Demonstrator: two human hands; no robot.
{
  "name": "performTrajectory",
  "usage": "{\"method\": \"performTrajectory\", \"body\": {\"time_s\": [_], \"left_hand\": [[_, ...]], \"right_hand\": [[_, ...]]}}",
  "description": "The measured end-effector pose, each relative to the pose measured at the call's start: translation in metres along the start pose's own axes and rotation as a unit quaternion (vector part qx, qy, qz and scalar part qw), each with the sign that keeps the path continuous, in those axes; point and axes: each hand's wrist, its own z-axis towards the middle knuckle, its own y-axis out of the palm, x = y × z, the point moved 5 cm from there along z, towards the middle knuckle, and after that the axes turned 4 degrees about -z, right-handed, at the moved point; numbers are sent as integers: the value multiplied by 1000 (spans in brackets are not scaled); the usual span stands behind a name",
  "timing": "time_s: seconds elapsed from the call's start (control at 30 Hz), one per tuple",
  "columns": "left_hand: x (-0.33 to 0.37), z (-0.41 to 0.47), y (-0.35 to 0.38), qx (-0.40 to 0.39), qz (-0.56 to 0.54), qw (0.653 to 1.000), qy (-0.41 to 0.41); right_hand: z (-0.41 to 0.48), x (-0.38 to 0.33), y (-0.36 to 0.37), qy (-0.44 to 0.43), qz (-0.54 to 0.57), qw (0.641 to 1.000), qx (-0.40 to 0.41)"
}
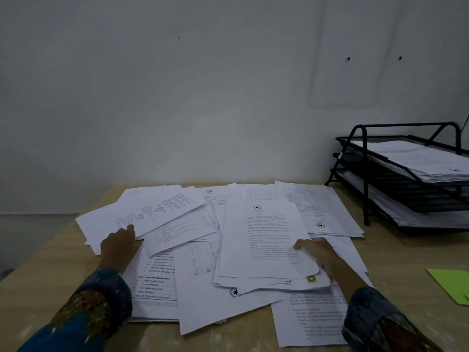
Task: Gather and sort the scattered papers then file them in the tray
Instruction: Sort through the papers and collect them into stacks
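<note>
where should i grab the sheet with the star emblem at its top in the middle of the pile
Take the star-headed sheet at its right edge near the lower right corner, coming from the right, thumb on top. That corner curls up off the pile, whereas its left edge lies flat. The right hand pinches there.

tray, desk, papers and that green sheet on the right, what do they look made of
Tray: likely metal, matte black coating; thin tube frame, mesh-like sides.
Desk: pale wood-look top, probably laminate; faint grain, low sheen.
Papers: thin matte white office paper; edges bend and curl.
Green sheet: paper or thin card, matte; lies flat, can't tell which.
</note>
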Motion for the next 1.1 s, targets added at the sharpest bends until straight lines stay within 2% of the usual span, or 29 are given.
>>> {"method": "performTrajectory", "body": {"time_s": [0.07,0.17,0.3,0.37,0.57,0.8,0.97,1.03,1.1], "left_hand": [[5,-1,-3,2,-30,999,-14],[28,-1,-11,75,-67,995,7],[87,-9,-23,151,-59,978,128],[123,-23,-32,161,-71,968,179],[227,-75,-21,-8,-233,947,221],[297,-122,-19,-67,-333,907,249],[317,-132,-23,-137,-391,859,300],[311,-128,-25,-146,-386,854,315],[289,-115,-29,-106,-382,866,304]], "right_hand": [[-1,0,0,2,-1,1000,2],[-1,3,0,4,-2,1000,3],[-1,3,0,0,-8,1000,0],[-1,2,1,-1,-7,1000,-2],[1,2,2,-4,-5,1000,0],[5,6,0,-23,-6,999,27],[-5,1,1,-29,-49,998,18],[-4,2,-2,-31,-74,997,22],[-1,6,-3,-30,-54,998,1]]}}
